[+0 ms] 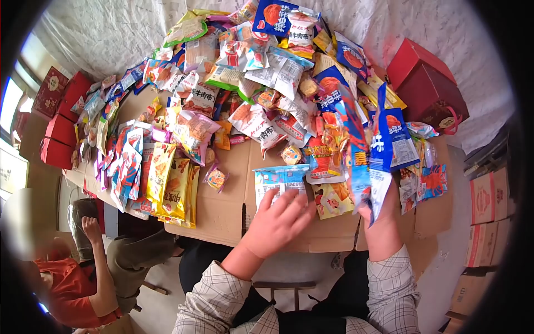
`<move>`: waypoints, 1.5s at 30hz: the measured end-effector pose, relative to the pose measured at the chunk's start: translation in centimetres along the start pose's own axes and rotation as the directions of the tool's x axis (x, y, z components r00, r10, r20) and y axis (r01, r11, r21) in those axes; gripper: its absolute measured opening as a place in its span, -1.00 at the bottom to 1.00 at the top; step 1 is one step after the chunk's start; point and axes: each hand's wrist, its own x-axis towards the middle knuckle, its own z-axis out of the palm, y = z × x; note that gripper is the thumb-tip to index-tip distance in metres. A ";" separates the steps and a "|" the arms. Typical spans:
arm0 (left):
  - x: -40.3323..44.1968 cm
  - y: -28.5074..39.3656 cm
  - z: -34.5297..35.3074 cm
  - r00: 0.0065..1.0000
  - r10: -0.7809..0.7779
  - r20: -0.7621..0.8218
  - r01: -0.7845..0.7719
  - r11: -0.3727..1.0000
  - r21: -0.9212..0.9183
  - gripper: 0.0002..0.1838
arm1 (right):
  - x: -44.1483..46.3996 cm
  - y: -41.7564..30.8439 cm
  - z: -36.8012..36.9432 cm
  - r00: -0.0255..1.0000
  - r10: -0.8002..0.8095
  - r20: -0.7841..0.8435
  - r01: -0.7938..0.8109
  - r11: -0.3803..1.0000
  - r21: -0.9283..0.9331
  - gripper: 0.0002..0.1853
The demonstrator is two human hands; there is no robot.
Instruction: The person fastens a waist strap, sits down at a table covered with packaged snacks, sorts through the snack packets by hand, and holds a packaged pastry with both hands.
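Observation:
My left hand (280,222) is over the cardboard's front edge, fingers spread across the lower part of a light-blue and white snack packet (281,177). It touches or hovers just above that packet; I cannot tell which. To the right, my right hand (382,225) is closed around the lower end of several upright snack packets (380,158), blue and white with some red. Its fingers are mostly hidden behind them. Between the hands lie an orange-red packet (324,158) and a yellow packet (332,201). A small round wrapped snack (292,155) sits just beyond the left hand.
A large heap of mixed snack packets (261,125) covers the cardboard (222,214). Yellow packets (175,186) stand in a row at left. Red gift boxes (425,83) are at both sides. A person in a red shirt (72,295) sits at lower left; cartons (489,197) are stacked right.

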 end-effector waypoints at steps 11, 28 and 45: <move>-0.3 -4.1 -1.0 0.930 -0.348 -0.122 0.361 0.926 0.109 -0.95 | -0.2 0.3 3.1 0.990 -0.120 0.076 0.137 0.944 -0.300 -0.30; 1.3 2.5 2.0 0.651 -0.684 0.330 0.506 0.067 -0.860 -0.39 | -2.6 4.5 4.6 0.972 -0.041 0.233 0.216 0.557 -0.802 -0.42; 1.1 1.7 2.9 0.850 -0.527 -0.019 0.329 0.557 -0.763 -0.18 | -1.4 -4.9 1.8 0.867 -0.462 0.189 0.343 0.277 -0.897 -0.41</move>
